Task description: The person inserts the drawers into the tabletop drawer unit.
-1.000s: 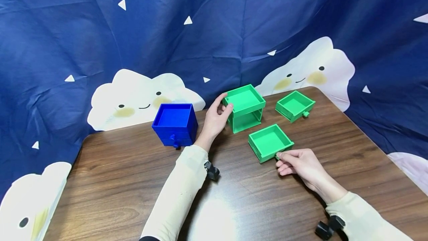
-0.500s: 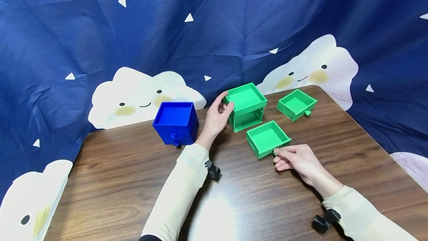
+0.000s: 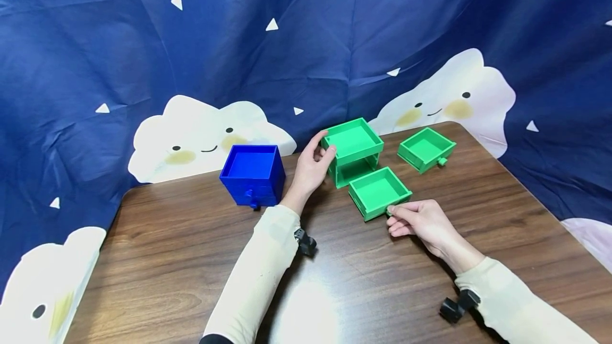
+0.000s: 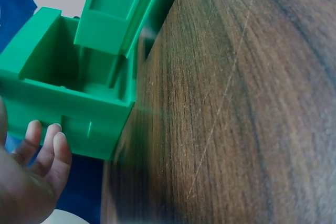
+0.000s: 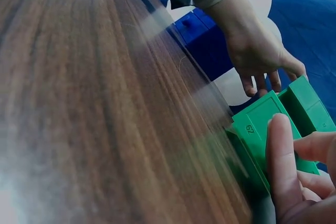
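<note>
A green drawer cabinet [image 3: 353,142], with a tray-like top and an open front, stands towards the back of the table. My left hand [image 3: 309,171] grips its left side, thumb near the front corner and index finger at the rear. My right hand [image 3: 427,227] pinches the knob of a green drawer [image 3: 381,189], mostly hidden by the fingers. The drawer's far end meets the cabinet's open front; in the left wrist view that drawer [image 4: 113,11] lies tilted across the opening. Whether its end is inside, I cannot tell.
A second green drawer [image 3: 425,148] with a knob lies right of the cabinet. A blue drawer cabinet [image 3: 253,174] stands to the left. The wooden table [image 3: 181,259] ends at a dark blue curtain [image 3: 315,41] with clouds printed on it.
My right hand has moved the green drawer away from me and slightly left, up to the green cabinet's front. The left hand and the cabinet have stayed put.
</note>
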`<state>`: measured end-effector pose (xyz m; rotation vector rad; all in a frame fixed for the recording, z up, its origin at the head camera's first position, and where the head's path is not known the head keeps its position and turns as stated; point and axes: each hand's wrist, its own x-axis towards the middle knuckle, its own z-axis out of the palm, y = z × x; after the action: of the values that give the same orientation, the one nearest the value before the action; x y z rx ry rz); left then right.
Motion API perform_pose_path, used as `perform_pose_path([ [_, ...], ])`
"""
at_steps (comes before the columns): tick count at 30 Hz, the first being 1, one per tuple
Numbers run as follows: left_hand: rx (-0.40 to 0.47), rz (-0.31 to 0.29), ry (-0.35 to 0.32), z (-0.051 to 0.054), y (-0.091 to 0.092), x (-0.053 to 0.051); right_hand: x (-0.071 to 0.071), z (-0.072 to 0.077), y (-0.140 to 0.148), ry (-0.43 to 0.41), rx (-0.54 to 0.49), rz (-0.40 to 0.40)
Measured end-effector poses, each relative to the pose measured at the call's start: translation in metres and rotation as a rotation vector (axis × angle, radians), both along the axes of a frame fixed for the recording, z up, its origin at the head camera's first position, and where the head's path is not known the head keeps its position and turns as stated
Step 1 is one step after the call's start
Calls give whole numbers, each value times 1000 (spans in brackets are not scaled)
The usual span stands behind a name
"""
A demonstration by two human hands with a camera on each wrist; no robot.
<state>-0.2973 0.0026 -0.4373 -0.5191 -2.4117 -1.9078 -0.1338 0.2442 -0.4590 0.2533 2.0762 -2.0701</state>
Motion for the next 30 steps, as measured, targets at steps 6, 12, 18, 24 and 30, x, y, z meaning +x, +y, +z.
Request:
perform_pose_path([
  [6, -11, -22, 9, 2, 2, -1, -4, -1, -1, 10, -18, -4],
  [12, -11, -24, 6, 2, 2, -1, -9, 0, -4, 1, -44, -4],
  [18, -13, -21, 7, 1, 1, 0, -13, 1, -9, -3, -44, 4],
  [24, -7, -27, 6, 0, 1, 0, -18, -1, -14, -10, -46, 6],
  [30, 6, -30, 6, -2, 0, 0, -21, -4, -18, -16, -52, 6],
])
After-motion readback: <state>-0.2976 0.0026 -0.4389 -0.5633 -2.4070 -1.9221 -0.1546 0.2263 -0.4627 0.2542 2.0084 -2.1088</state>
